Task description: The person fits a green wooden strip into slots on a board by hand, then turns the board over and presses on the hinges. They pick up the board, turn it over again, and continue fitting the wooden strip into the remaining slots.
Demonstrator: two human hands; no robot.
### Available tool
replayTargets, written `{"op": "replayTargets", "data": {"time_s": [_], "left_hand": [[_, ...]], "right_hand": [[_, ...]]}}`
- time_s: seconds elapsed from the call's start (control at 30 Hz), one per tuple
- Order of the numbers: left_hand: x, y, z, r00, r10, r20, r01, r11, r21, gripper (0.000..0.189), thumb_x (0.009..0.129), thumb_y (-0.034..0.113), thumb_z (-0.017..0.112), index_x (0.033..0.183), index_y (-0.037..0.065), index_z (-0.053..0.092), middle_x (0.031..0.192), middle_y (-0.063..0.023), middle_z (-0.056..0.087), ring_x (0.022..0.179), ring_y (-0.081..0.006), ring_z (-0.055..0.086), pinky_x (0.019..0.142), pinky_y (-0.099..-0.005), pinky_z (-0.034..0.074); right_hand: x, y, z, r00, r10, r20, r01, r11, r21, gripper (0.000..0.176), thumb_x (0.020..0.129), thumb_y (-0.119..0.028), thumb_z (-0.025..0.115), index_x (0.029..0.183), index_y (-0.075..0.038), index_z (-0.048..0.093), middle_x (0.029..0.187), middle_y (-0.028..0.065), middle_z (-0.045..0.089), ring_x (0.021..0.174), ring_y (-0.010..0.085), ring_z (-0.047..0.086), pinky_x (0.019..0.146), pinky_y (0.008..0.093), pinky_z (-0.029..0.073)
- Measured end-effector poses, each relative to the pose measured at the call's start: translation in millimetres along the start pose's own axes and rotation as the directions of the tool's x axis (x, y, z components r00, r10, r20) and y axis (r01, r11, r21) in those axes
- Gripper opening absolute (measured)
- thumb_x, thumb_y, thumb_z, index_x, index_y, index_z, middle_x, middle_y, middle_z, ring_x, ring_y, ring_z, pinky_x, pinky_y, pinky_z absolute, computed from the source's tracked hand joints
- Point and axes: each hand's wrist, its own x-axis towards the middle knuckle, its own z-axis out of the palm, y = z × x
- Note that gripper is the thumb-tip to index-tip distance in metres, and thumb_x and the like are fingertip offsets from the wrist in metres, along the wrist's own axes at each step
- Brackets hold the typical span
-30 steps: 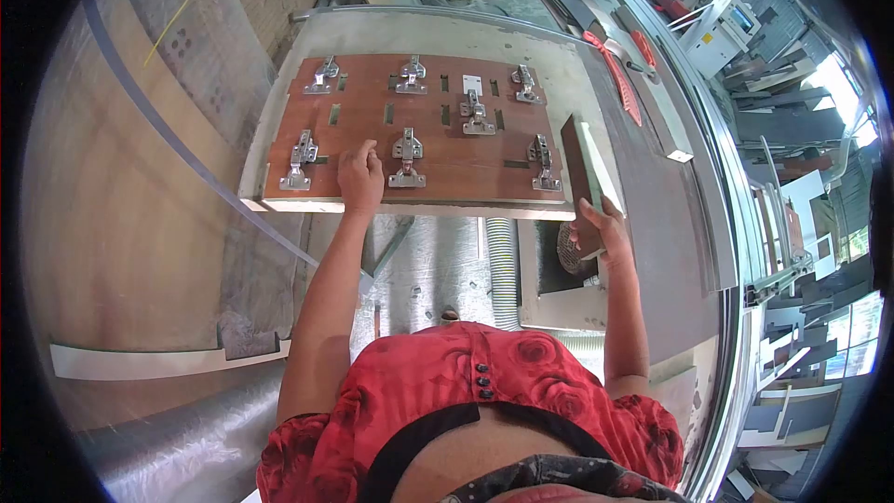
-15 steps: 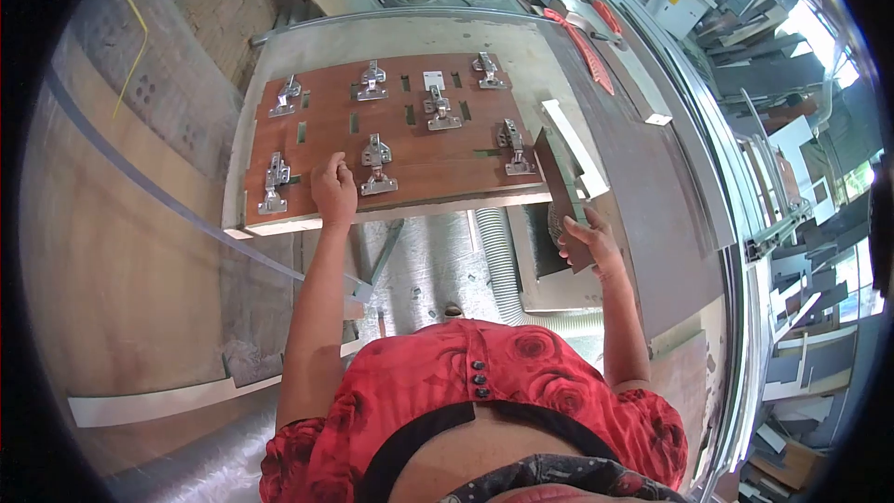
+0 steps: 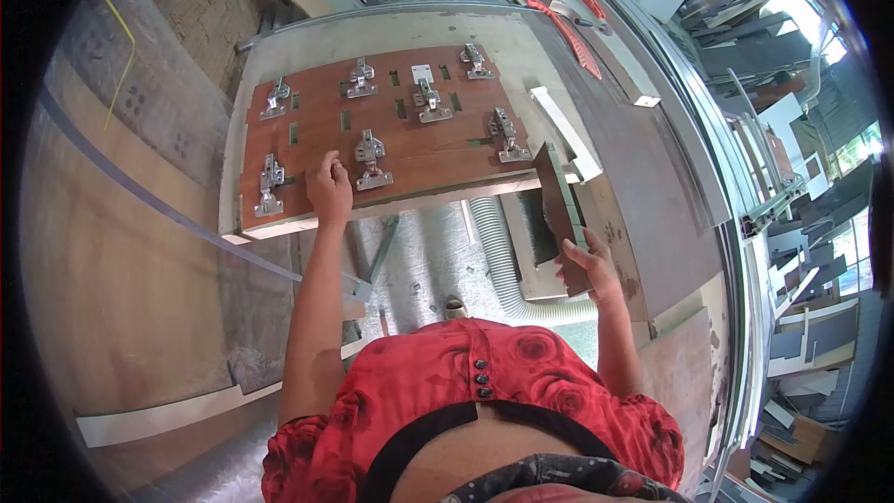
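Note:
A reddish-brown wooden board lies on the workbench before me, with rectangular slots cut through it. Several metal cabinet hinges are spread over it in two rough rows. My left hand rests at the board's near edge, fingers curled closed, between two of the front hinges. Whether anything is inside those fingers is hidden. My right hand grips the lower end of a narrow brown wooden strip, thumb on top. That strip slants up beside the board's right edge, greenish marks along its side.
A white strip lies right of the board. Red-handled cutters and a red cloth strip lie on grey panels at the far right. Below the bench runs a ribbed hose. A leaning sheet stands at left.
The view has shifted slightly, so the bench sits a little higher and further left. Both hands keep nearly the same pose; the strip's lower end has come slightly nearer to me.

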Motion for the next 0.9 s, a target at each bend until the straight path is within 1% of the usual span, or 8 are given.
{"op": "replayTargets", "data": {"time_s": [0.13,0.2,0.3,0.47,0.53,0.6,0.8,0.9], "left_hand": [[-1,-3,3,1.0,-0.016,0.001,0.016,1.0,-0.008,0.024,0.082,0.007,0.055,0.104,0.008,0.064,0.085,-0.0112,0.066,0.086,-0.0318,0.057,0.078,-0.0432,0.046],[0,-3,4,0.999,-0.038,0.002,0.038,0.999,-0.032,0.023,0.082,0.008,0.055,0.104,0.007,0.064,0.085,-0.0117,0.066,0.086,-0.0323,0.057,0.079,-0.0434,0.046],[0,0,1,0.999,0.043,-0.029,-0.042,0.999,0.026,0.023,0.082,0.007,0.055,0.103,0.007,0.064,0.086,-0.0118,0.066,0.086,-0.033,0.057,0.079,-0.0439,0.046],[0,2,1,0.999,-0.028,-0.03,0.028,0.999,-0.015,0.023,0.081,0.006,0.056,0.102,0.006,0.064,0.086,-0.0131,0.065,0.086,-0.0337,0.057,0.078,-0.0442,0.046],[1,3,0,0.999,-0.043,-0.027,0.042,0.999,-0.025,0.022,0.08,0.005,0.056,0.101,0.006,0.064,0.086,-0.0136,0.064,0.086,-0.0338,0.057,0.078,-0.0443,0.046],[1,5,-1,0.999,0.022,-0.044,-0.021,1.0,0.023,0.022,0.08,0.004,0.056,0.1,0.004,0.064,0.086,-0.0147,0.064,0.086,-0.0341,0.057,0.079,-0.0445,0.046],[2,8,-2,0.999,0.005,-0.047,-0.005,1.0,-0.002,0.023,0.078,0.002,0.056,0.1,0.004,0.063,0.086,-0.0146,0.064,0.087,-0.0347,0.056,0.08,-0.0448,0.045],[2,11,-4,0.999,0.022,-0.038,-0.02,0.998,0.059,0.023,0.077,0.002,0.056,0.1,0.004,0.062,0.088,-0.0144,0.064,0.087,-0.0347,0.056,0.08,-0.0448,0.045]], "right_hand": [[3,-12,7,0.998,-0.066,-0.003,0.066,0.997,0.029,0.044,0.088,-0.022,0.065,0.123,-0.004,0.048,0.079,0.0089,0.062,0.055,0.0153,0.061,0.045,0.0268,0.048],[5,-23,20,0.982,-0.191,-0.009,0.191,0.981,0.028,0.045,0.087,-0.021,0.066,0.125,-0.004,0.047,0.08,0.0084,0.062,0.057,0.0146,0.062,0.047,0.026,0.048],[11,-32,44,0.982,-0.177,0.062,0.176,0.984,0.031,0.046,0.086,-0.019,0.067,0.126,-0.005,0.047,0.082,0.008,0.063,0.059,0.014,0.062,0.048,0.0248,0.048],[35,-28,79,0.975,-0.097,0.199,0.088,0.995,0.05,0.055,0.082,-0.018,0.072,0.128,0.0,0.048,0.088,0.0058,0.06,0.074,0.0115,0.06,0.059,0.0259,0.052],[52,-20,88,0.971,-0.173,0.167,0.167,0.985,0.048,0.046,0.086,-0.024,0.067,0.124,-0.005,0.049,0.08,0.0073,0.061,0.059,0.0136,0.061,0.049,0.0238,0.048],[63,-23,90,0.97,-0.148,0.192,0.145,0.989,0.028,0.045,0.087,-0.025,0.067,0.122,-0.005,0.05,0.08,0.0071,0.061,0.059,0.0136,0.061,0.048,0.0242,0.048],[86,-29,102,0.974,-0.066,0.215,0.072,0.997,-0.02,0.037,0.088,-0.028,0.065,0.114,-0.005,0.052,0.077,0.0069,0.06,0.057,0.0147,0.061,0.046,0.0254,0.048],[102,-35,97,0.967,-0.037,0.252,0.026,0.999,0.047,0.037,0.088,-0.029,0.065,0.113,-0.006,0.051,0.075,0.0071,0.06,0.055,0.0158,0.061,0.045,0.0264,0.048]]}}
